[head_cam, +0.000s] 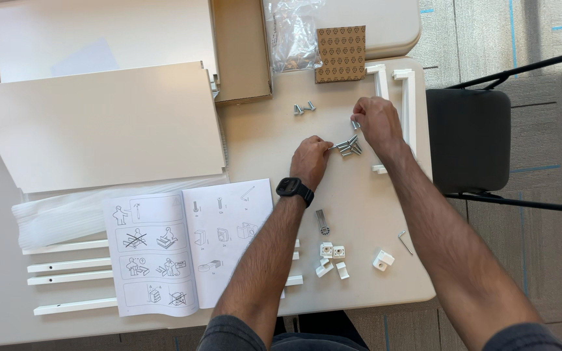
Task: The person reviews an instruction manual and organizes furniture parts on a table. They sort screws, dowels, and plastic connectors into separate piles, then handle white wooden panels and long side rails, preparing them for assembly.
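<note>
Right hand (pixel 373 122) fingers pinched narrow on one small silver metal screw (pixel 355 124), lifted just above the heap. Left hand (pixel 311 158) fingertips closed on another short silver screw (pixel 334 147), long axis running nine to three. Small pile of silver metal screws (pixel 350 149) between both hands, touching the left fingertips, at six o'clock from the right fingers; left nearer. Open white instruction booklet (pixel 190 247) at seven o'clock on pale table (pixel 274 140).

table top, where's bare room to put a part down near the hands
Bare table lies between the right forearm and the booklet, above the white brackets. Another patch sits between the panel and the screw pile. The left side is crowded with rails.
</note>
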